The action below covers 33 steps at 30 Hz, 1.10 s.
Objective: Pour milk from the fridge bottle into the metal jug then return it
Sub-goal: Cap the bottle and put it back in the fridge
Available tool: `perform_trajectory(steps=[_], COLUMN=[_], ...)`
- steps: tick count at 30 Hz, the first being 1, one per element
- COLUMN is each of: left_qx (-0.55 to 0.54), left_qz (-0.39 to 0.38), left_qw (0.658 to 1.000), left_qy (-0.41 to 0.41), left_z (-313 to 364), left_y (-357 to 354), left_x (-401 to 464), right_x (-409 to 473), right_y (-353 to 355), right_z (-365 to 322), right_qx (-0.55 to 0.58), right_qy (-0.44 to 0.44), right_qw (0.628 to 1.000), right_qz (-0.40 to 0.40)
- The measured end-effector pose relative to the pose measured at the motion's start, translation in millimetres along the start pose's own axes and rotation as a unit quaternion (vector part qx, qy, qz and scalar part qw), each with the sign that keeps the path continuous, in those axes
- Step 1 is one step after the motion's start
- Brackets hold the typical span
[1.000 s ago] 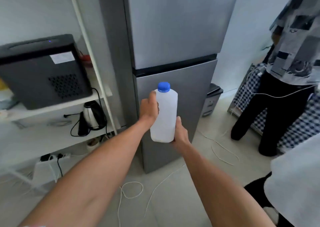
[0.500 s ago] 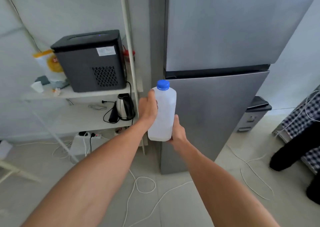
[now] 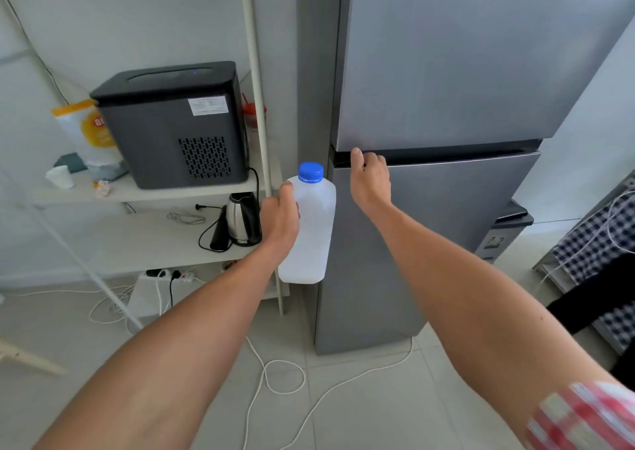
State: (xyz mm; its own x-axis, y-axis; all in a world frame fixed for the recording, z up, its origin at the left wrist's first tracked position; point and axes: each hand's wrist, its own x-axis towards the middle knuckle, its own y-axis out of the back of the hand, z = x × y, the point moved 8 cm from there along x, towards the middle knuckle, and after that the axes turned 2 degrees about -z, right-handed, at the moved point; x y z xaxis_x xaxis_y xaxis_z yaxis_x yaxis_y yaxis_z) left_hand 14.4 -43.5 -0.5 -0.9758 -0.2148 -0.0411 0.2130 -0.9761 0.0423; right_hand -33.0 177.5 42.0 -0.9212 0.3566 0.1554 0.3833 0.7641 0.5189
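Milk bottle (image 3: pixel 314 229), capped, is gripped upright by the left hand (image 3: pixel 279 221); at two o'clock, right hand (image 3: pixel 369 180) fingers are hooked in the fridge door (image 3: pixel 446 229) recess. A steady pull is advised.

White bottle (image 3: pixel 311 233), blue cap (image 3: pixel 310 172), grey fridge (image 3: pixel 446 106).

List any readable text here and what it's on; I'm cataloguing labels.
White sticker on the black boxy appliance: print too small to read.
Yellow and white bag: red logo cut off by the appliance, only "a" shows.
White plastic bottle with blue cap: no label.
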Motion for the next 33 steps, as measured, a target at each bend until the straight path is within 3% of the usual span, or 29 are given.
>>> perform_trajectory(steps=[4,9,14,20,26,33], left_qx=[0.004,0.003,0.002,-0.004,0.005,0.008], left_qz=[-0.001,-0.004,-0.014,-0.016,-0.035,-0.064], left_qw=[1.0,1.0,1.0,1.0,0.999,0.998], left_qy=[0.005,0.008,0.0,0.005,0.018,0.029], left_z=[0.4,-0.2,-0.1,-6.6,-15.9,-29.1], left_y=[4.8,5.7,2.6,7.2,2.4,-12.1], left_x=[8.5,13.3,10.8,12.2,6.8,-5.1], right_x=[26.8,38.7,37.4,21.2,-10.4,-62.4], right_y=[-15.4,-15.6,-13.1,3.1,31.1,94.4], right_z=[4.5,13.7,3.3,7.3,9.0,25.2], right_qx=[-0.07,-0.11,-0.146,-0.138,-0.174,-0.187], right_qy=[-0.035,-0.044,0.01,-0.076,-0.089,-0.187], right_qw=[0.996,0.992,0.986,0.987,0.98,0.963], right_qz=[-0.048,-0.048,-0.078,-0.011,0.018,0.049])
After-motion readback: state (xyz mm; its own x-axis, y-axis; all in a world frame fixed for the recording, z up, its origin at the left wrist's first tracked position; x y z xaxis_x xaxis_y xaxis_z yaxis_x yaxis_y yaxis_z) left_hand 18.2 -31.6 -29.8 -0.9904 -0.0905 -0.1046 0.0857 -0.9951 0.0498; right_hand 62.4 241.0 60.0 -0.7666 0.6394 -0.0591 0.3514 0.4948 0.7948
